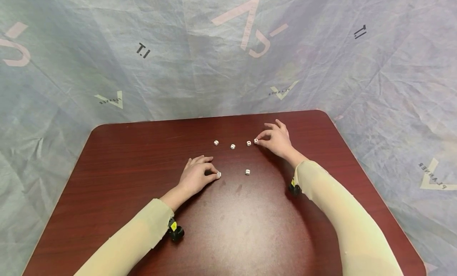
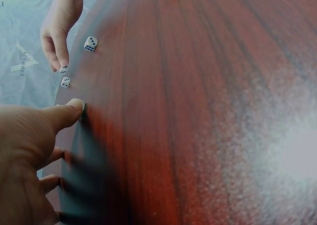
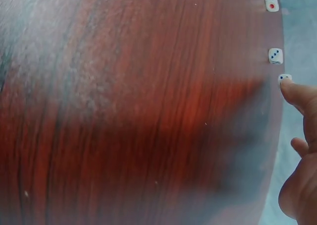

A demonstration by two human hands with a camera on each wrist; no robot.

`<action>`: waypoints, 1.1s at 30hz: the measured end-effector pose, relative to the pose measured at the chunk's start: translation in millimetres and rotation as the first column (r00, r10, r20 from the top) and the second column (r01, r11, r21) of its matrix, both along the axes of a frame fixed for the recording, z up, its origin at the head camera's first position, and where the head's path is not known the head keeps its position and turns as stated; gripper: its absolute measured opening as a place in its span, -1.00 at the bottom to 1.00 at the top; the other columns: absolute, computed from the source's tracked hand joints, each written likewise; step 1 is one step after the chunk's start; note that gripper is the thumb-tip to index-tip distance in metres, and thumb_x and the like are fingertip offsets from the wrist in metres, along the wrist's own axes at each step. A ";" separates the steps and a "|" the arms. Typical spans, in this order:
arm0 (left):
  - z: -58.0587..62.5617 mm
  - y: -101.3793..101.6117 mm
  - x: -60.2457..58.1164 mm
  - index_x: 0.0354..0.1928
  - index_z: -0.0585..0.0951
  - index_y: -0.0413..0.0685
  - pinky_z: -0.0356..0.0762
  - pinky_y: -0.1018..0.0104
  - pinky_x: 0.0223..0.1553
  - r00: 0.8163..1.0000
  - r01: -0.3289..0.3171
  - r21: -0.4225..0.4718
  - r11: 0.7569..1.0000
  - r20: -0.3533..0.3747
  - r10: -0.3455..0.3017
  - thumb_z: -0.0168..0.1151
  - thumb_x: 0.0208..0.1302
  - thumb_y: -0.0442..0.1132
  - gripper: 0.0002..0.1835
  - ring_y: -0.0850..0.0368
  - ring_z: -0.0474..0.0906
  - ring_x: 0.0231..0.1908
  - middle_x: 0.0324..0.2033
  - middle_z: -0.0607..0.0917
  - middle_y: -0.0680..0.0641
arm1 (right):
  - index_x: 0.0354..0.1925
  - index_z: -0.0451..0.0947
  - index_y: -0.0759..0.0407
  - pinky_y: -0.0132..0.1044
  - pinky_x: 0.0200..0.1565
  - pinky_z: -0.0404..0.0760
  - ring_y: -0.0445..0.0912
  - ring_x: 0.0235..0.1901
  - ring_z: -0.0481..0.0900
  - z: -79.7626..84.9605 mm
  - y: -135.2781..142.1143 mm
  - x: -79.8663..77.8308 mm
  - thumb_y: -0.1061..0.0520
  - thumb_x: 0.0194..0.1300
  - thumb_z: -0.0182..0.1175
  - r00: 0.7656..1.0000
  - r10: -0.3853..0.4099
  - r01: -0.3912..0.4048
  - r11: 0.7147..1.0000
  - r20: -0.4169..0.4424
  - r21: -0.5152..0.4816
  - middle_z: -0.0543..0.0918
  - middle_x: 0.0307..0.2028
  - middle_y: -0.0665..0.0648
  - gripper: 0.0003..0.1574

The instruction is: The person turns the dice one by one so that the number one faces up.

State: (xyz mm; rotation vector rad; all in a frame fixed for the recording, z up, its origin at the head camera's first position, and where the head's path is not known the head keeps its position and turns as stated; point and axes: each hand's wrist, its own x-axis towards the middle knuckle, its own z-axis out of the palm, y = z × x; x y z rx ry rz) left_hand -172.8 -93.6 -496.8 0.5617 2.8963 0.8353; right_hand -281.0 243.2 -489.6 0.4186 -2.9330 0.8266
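At the middle of the table my left hand [image 1: 197, 173] pinches a white die [image 1: 219, 175] between thumb and index finger, the other fingers spread. In the left wrist view the thumb [image 2: 69, 112] hides nearly all of that die. Farther back on the right, my right hand [image 1: 276, 140] pinches another die [image 1: 256, 141] by its fingertips. Just left of it sits a loose die [image 1: 248, 143], also visible as a die with diagonal blue pips [image 3: 275, 56] in the right wrist view.
Two more dice, one in the middle [image 1: 233, 146] and one at the left [image 1: 216, 142], lie along the back row. A single die [image 1: 248, 172] sits nearer, right of the left hand. The dark red wooden table [image 1: 143, 149] has rounded corners; a printed grey cloth [image 1: 178, 69] hangs behind it.
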 end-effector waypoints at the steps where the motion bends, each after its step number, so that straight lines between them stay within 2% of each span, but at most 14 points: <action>1: 0.2 0.2 0.1 -0.22 0.80 0.31 -0.13 -0.30 0.49 1.000 0.001 0.001 1.000 -0.001 -0.001 0.43 0.31 0.05 -0.90 -0.16 0.18 0.49 0.39 0.49 -0.06 | -0.21 0.82 -0.11 0.32 0.46 -0.28 0.19 0.58 -0.28 -0.4 -0.2 -0.1 -0.10 0.28 0.46 1.000 0.001 -0.001 1.000 0.001 -0.001 0.34 0.46 0.23 -0.83; 15: 0.5 0.4 0.3 -0.21 0.81 0.30 -0.14 -0.28 0.49 1.000 -0.002 0.003 1.000 0.004 0.002 0.42 0.32 0.04 -0.90 -0.16 0.17 0.50 0.40 0.48 -0.05 | -0.20 0.83 -0.10 0.34 0.46 -0.28 0.23 0.57 -0.25 -4.5 -1.1 -1.9 -0.11 0.29 0.45 1.000 0.006 -0.006 1.000 -0.005 -0.003 0.37 0.44 0.27 -0.82; 24: 1.5 0.2 0.9 -0.21 0.81 0.29 -0.14 -0.29 0.49 1.000 -0.001 0.005 1.000 0.006 0.001 0.43 0.31 0.04 -0.90 -0.17 0.17 0.50 0.40 0.48 -0.06 | -0.20 0.82 -0.11 0.31 0.47 -0.28 0.19 0.58 -0.26 -4.4 -3.0 -1.2 -0.12 0.27 0.46 1.000 0.003 -0.003 1.000 0.001 0.011 0.38 0.45 0.21 -0.81; 33: 2.0 -0.1 1.4 -0.21 0.81 0.30 -0.14 -0.29 0.49 1.000 0.000 0.003 1.000 0.009 0.000 0.42 0.32 0.04 -0.90 -0.17 0.17 0.50 0.40 0.48 -0.07 | -0.22 0.83 -0.12 0.30 0.47 -0.25 0.27 0.56 -0.18 -7.4 -4.5 0.1 -0.11 0.25 0.48 1.000 0.000 0.001 1.000 -0.009 0.023 0.40 0.43 0.20 -0.83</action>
